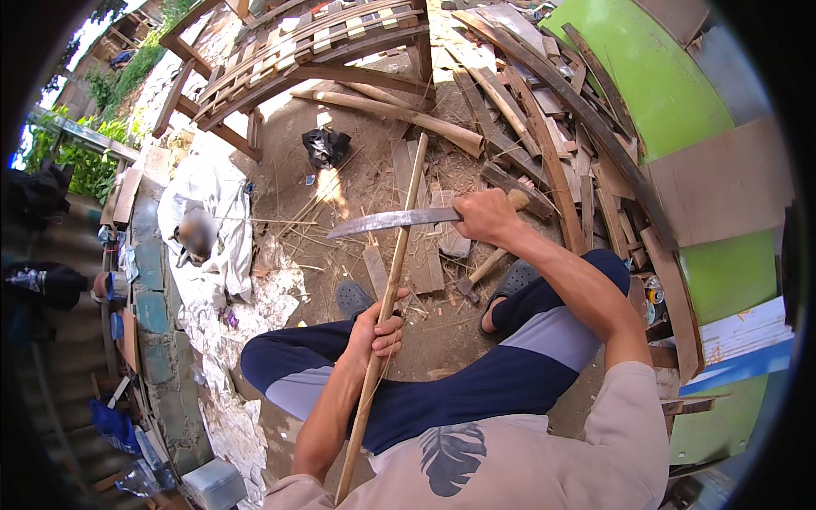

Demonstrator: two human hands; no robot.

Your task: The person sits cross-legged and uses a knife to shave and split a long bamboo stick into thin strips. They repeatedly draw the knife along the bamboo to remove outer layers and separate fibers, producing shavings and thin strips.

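In the background, a slatted brown wooden bench (365,78) is seen. A long, slender, light-brown wooden pole (395,272) is held aslant at centre. It is crossed above mid-length by a curved, grey-bladed metal machete (374,222). The pole is clasped by the left hand (374,334); the machete's handle, by the right hand (489,217), held apart.

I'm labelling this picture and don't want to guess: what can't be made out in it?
In the head view:
Knife: grip mostly hidden by the right hand.
Stick: held stretch partly covered by the left hand.
Wooden frame: cut off by the upper edge.
Round thing on the white sheet: too blurred to identify.
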